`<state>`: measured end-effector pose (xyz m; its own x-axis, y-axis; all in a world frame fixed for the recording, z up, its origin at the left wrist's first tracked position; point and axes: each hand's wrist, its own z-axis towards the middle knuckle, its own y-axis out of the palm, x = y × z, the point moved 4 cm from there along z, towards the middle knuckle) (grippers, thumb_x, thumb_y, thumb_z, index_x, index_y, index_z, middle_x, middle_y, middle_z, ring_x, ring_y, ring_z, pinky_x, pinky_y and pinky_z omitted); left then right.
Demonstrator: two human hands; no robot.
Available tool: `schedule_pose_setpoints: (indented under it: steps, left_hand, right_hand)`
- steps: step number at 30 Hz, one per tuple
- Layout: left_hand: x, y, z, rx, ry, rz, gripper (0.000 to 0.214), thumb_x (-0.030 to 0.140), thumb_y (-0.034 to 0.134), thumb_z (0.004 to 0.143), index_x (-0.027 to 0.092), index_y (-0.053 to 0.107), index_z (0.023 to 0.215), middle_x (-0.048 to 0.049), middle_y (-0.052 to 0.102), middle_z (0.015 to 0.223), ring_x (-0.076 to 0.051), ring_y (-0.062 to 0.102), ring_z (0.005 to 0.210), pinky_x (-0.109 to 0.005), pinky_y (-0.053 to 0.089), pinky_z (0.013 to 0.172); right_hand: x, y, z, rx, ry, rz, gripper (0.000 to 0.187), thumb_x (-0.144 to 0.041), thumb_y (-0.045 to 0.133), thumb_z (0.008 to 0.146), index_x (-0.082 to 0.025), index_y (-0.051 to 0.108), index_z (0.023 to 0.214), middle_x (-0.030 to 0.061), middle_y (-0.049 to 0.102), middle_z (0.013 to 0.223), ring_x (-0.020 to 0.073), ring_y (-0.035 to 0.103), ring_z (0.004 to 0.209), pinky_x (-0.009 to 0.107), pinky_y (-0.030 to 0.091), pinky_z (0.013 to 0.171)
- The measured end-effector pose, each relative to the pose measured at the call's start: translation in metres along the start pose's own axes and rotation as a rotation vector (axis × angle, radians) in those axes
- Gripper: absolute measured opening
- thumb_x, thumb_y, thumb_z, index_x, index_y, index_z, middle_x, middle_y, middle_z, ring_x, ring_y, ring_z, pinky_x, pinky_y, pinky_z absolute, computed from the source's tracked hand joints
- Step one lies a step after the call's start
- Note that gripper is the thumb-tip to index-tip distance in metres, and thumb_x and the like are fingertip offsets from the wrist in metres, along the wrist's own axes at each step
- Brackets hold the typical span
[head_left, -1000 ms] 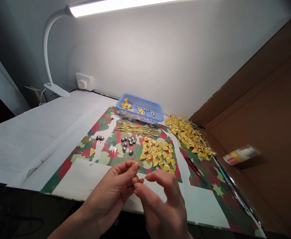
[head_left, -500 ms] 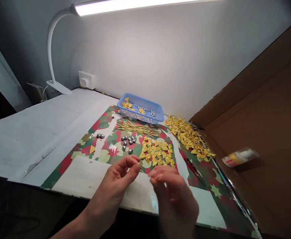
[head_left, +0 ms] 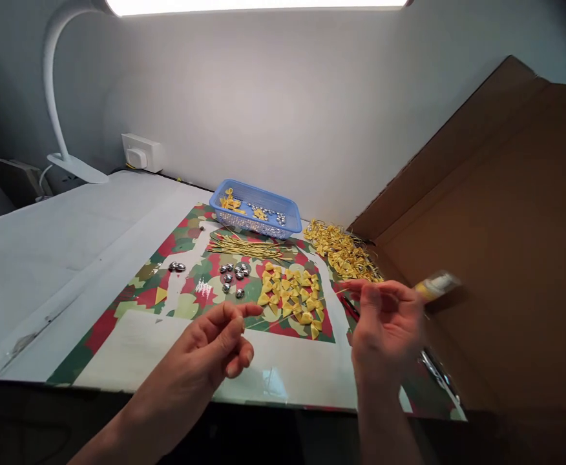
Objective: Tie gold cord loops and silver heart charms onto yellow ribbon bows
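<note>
My left hand (head_left: 210, 349) hovers over the front of the table, thumb and fingers pinched around one end of a thin yellow cord (head_left: 290, 318); its index finger sticks out past the pinch. Higher and to the right, my right hand (head_left: 387, 323) closes its thumb and fingertips on the cord's other part, palm partly turned to me. Between the hands the strand is faint and blurred. Just beyond them lie rows of yellow ribbon bows (head_left: 293, 294), with several silver bells (head_left: 234, 274) to their left. Further back rests a bundle of yellow cords (head_left: 249, 247).
A blue basket (head_left: 256, 206) with bows and silver bells stands by the wall. A heap of corded bows (head_left: 344, 250) lies at the right, beside a cardboard box wall (head_left: 486, 226). Partly hidden red-handled scissors (head_left: 349, 307) and a bottle (head_left: 438, 285) are near my right hand.
My hands have drawn apart: the right one has moved up and right with the cord, the left one slightly left. The view has shifted a little to the right.
</note>
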<state>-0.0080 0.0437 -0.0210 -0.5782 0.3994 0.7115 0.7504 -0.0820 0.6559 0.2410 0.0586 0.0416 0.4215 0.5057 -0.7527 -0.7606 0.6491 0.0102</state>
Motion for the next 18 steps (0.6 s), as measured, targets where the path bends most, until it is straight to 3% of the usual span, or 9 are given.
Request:
schedule_pose_setpoints:
  steps: [2, 5, 10, 14, 18]
  left_hand:
    - [0.007, -0.007, -0.003, 0.011, 0.035, 0.026, 0.034, 0.044, 0.088, 0.091, 0.021, 0.067, 0.079, 0.0017, 0.07, 0.074, -0.008, 0.053, 0.062, -0.018, 0.051, 0.08]
    - [0.021, -0.014, -0.004, 0.002, 0.086, 0.027, 0.03, 0.041, 0.089, 0.092, 0.02, 0.071, 0.081, 0.0021, 0.071, 0.077, -0.006, 0.054, 0.06, -0.015, 0.052, 0.073]
    - [0.041, -0.018, 0.005, -0.027, 0.118, 0.004, 0.029, 0.037, 0.097, 0.082, 0.016, 0.077, 0.082, 0.0008, 0.071, 0.077, -0.007, 0.062, 0.064, -0.012, 0.053, 0.064]
    - [0.045, -0.017, 0.009, -0.05, 0.096, -0.023, 0.031, 0.035, 0.101, 0.078, 0.016, 0.076, 0.079, -0.0028, 0.078, 0.085, -0.011, 0.073, 0.074, -0.015, 0.06, 0.07]
    - [0.043, -0.015, 0.01, -0.068, 0.066, -0.019, 0.029, 0.034, 0.1, 0.079, 0.015, 0.078, 0.082, -0.0053, 0.082, 0.088, -0.015, 0.079, 0.082, -0.018, 0.063, 0.077]
  right_hand:
    - [0.004, -0.009, 0.011, 0.058, -0.007, -0.022, 0.032, -0.043, 0.081, 0.096, -0.02, 0.059, 0.1, 0.0023, 0.078, 0.084, 0.0197, 0.077, 0.078, 0.036, 0.06, 0.08]
    - [0.014, -0.024, 0.03, 0.118, 0.04, 0.003, 0.036, -0.041, 0.085, 0.09, -0.023, 0.057, 0.104, 0.0025, 0.077, 0.082, 0.0213, 0.075, 0.073, 0.039, 0.06, 0.077]
    - [0.055, -0.049, 0.058, 0.075, 0.316, 0.127, 0.042, -0.041, 0.089, 0.077, -0.027, 0.053, 0.093, 0.0044, 0.075, 0.073, 0.026, 0.076, 0.066, 0.042, 0.06, 0.064]
    - [0.086, -0.066, 0.068, 0.08, 0.469, 0.142, 0.036, -0.034, 0.088, 0.077, -0.027, 0.052, 0.082, 0.006, 0.075, 0.073, 0.0272, 0.077, 0.069, 0.045, 0.061, 0.062]
    - [0.095, -0.074, 0.067, 0.125, 0.466, 0.126, 0.032, -0.032, 0.086, 0.078, -0.026, 0.054, 0.079, 0.0049, 0.073, 0.072, 0.0241, 0.075, 0.066, 0.045, 0.061, 0.062]
